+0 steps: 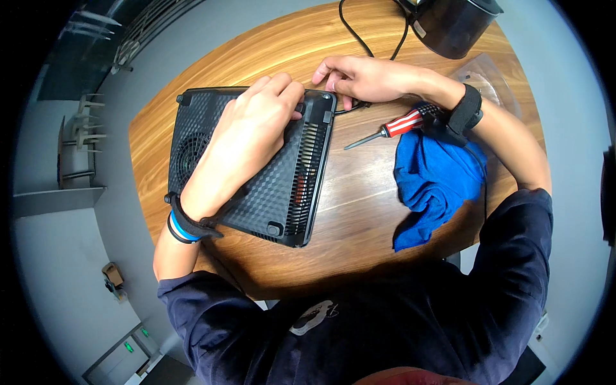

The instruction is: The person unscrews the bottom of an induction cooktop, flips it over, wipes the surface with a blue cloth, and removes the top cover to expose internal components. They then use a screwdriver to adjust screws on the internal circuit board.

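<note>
A: Left hand (247, 138)?
B: Flat, fingers spread, pressing the black vented plastic cooling pad (282, 192) on the oval wooden table (359, 212).
A: Right hand (359, 78)?
B: Fingers curled narrow at the pad's far corner, pinching its black cable (350, 108). Red-handled screwdriver (391, 130) and blue cloth (436, 183) nearby.

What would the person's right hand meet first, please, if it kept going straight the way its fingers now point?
The right hand points toward the person's left, along the far edge of the black ventilated device. Its fingertips are already close to the left hand resting on that device, so it would probably meet those fingers first, though depth is unclear.
</note>
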{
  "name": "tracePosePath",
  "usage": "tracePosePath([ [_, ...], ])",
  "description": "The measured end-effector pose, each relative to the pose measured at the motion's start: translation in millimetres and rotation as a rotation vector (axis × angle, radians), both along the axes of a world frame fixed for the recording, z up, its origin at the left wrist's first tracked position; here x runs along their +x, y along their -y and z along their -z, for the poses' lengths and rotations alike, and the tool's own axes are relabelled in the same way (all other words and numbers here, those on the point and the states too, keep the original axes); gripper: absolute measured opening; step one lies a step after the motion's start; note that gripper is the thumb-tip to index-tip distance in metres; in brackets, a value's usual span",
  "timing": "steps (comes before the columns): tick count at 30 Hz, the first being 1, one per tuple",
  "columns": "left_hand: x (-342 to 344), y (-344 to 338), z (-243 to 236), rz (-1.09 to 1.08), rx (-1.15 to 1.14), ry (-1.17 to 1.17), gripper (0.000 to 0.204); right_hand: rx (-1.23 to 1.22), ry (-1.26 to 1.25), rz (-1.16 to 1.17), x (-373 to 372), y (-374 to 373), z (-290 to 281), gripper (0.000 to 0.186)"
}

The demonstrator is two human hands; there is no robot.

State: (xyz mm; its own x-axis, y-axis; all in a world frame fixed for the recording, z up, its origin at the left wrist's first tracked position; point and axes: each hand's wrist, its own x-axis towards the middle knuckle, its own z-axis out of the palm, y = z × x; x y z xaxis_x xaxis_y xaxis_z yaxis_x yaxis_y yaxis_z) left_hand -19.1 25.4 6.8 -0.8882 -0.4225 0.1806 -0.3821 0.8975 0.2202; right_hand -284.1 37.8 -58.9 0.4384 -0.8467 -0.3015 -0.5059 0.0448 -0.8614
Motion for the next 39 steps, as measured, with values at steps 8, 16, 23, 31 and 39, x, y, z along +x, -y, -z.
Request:
tracePosePath([
  [8, 2.3, -0.4, 1.7, 0.006, -0.022, -0.049, 0.016, 0.086, -0.011, 0.011, 4.1, 4.1, -4.7, 0.031],
  [16, 5.5, 2.1, 7.9, 0.021, -0.043, -0.109, 0.015, 0.248, 0.150, 0.105, 2.5, 7.5, 0.0, 0.033],
  [23, 7.2, 3.8, 8.8, 0.028, -0.037, -0.129, 0.014, 0.305, 0.213, 0.122, 0.5, 11.0, 5.6, 0.033],
  [31, 7.4, 6.4, 12.6, 0.041, -0.034, -0.129, 0.014, 0.054, 0.160, 0.057, -2.7, -1.8, 2.9, 0.033],
  [39, 7.5, 9.9, 16.7, 0.040, -0.017, -0.121, 0.014, -0.382, -0.127, -0.082, 6.4, -13.1, -15.1, 0.015],
])
